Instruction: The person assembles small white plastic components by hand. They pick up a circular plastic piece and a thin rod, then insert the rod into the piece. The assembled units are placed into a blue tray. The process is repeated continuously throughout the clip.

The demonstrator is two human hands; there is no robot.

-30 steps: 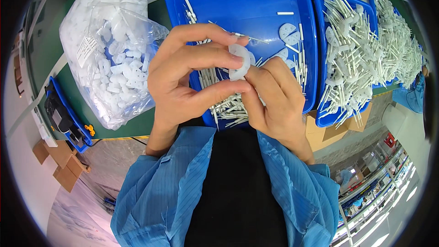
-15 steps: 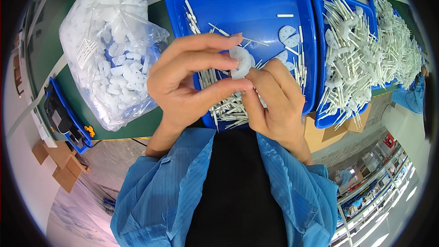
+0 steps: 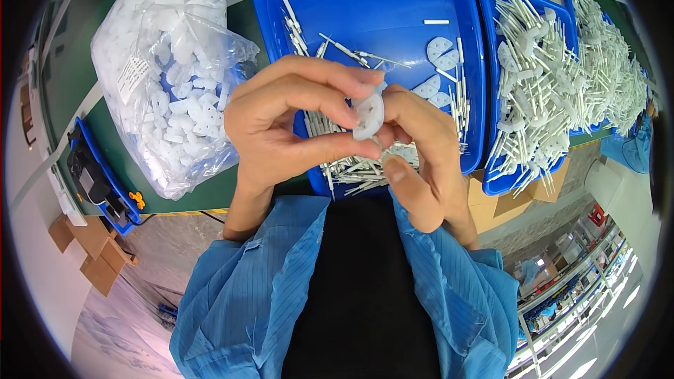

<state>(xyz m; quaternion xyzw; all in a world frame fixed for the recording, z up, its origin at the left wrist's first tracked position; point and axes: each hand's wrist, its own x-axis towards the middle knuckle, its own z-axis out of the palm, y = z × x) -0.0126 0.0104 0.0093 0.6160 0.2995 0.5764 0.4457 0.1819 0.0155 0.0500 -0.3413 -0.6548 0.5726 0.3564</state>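
Nearest, two blue striped sleeves point(image 3: 246, 295) flank a black garment front point(image 3: 361, 288), and just beyond them runs the near edge of the green tabletop point(image 3: 116, 130), with the near rim of a large blue tray point(image 3: 393, 7) close to it. Above the near half of this tray, a white plastic disc point(image 3: 369, 114) is held up, tilted so that its rim shows. The left hand point(image 3: 270, 126) pinches it, the thumb at its lower edge and the fingertips curled against its upper side and face. The right hand point(image 3: 425, 144) meets the disc from the other side: its bent index finger lies against or just beside the disc's right edge, its thumb sits lower and apart, and whether these fingers grip anything is hidden. Beneath the hands, thin white rods point(image 3: 354, 168) lie heaped; a few notched white discs point(image 3: 441, 52) rest near the tray's right wall. Blue tray floor spreads beyond the hands, giving room forward, with loose rods toward the far end. To the left, a clear plastic bag point(image 3: 172, 42) of white pieces stands close beside the left hand. On the right, a narrow gap parts the large tray from a smaller blue tray point(image 3: 493, 77) piled with rods and discs; another white heap point(image 3: 614, 63) lies beyond.
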